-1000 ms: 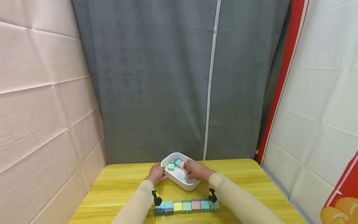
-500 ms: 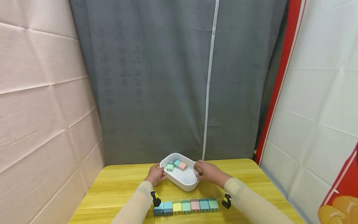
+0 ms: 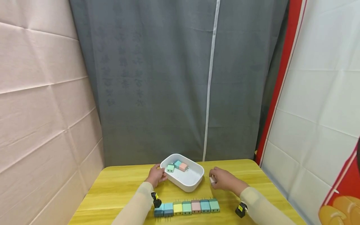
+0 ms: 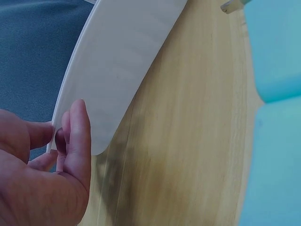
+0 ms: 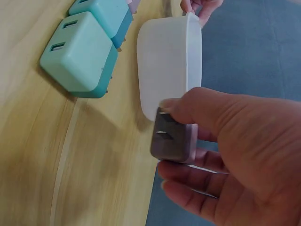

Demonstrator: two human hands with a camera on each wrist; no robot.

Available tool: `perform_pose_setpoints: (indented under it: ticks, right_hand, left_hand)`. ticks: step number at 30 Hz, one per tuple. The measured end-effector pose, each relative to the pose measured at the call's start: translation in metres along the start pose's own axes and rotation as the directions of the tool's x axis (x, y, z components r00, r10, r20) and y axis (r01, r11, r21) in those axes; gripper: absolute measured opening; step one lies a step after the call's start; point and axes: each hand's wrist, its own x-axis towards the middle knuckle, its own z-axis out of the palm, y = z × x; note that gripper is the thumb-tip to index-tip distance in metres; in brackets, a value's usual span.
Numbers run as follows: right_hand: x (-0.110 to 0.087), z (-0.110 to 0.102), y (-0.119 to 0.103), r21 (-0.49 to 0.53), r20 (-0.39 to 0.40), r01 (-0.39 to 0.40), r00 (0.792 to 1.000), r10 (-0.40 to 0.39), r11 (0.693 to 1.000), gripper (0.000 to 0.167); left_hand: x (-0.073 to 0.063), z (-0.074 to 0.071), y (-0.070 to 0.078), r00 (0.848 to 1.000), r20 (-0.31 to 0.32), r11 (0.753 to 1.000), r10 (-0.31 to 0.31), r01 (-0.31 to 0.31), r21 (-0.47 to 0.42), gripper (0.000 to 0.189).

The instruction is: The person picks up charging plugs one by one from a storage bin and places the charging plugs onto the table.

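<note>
My right hand pinches a USB wall charger between thumb and fingers, to the right of the white plastic bin. In the right wrist view its dark face with metal prongs shows, with a pinkish edge beside it. My left hand grips the bin's left rim, thumb on one side of the wall and fingers on the other. Inside the bin lie a green charger, a blue charger and a pink charger.
Along the table's near side stands a row of several chargers side by side, with a yellow charger inside the row and a green charger at its right end. The wooden table meets a grey curtain at the back.
My right hand has lifted out of the bin with the charger and moved right, past the bin's edge. The left hand has kept its place on the rim.
</note>
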Motion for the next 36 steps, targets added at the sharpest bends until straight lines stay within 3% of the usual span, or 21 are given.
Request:
perform_pose_setpoints:
  ticks: [27, 36]
  right_hand:
    - [-0.044, -0.009, -0.008, 0.091, 0.203, -0.117, 0.974, 0.096, 0.989, 0.036]
    - [-0.051, 0.000, -0.008, 0.148, 0.253, -0.173, 0.958, 0.132, 0.974, 0.036]
  left_hand:
    - [0.000, 0.001, 0.003, 1.000, 0.003, 1.000, 0.009, -0.009, 0.016, 0.054]
    - [0.010, 0.000, -0.006, 1.000, 0.006, 1.000, 0.008, -0.008, 0.017, 0.053]
